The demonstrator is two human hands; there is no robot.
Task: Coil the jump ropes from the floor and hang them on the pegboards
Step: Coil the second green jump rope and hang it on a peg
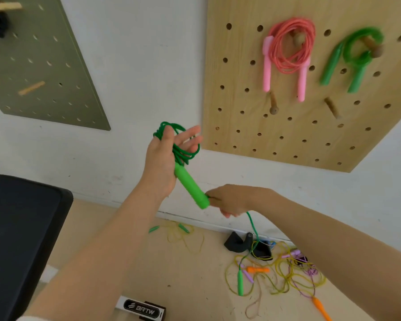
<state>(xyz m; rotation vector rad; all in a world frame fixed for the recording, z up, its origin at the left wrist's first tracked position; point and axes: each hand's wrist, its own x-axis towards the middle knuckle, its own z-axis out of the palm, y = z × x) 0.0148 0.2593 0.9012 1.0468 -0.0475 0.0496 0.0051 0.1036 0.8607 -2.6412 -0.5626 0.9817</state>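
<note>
My left hand [164, 158] is raised in front of the wall with several loops of a green jump rope [183, 149] wound round it, and one green handle [191, 189] hangs down from its palm. My right hand [229, 201], lower and to the right, pinches the same rope's loose strand [252, 225], which runs down to the second green handle [240, 283] on the floor. On the wooden pegboard [252, 126] a coiled pink rope [289, 54] and a coiled green rope [357, 59] hang on pegs.
A grey-green pegboard [56, 89] with wooden pegs hangs at the left. Several tangled ropes with orange, purple and green handles [287, 274] lie on the floor near the wall, with a yellow rope [183, 237] farther left. A black padded bench [16, 239] stands at the lower left.
</note>
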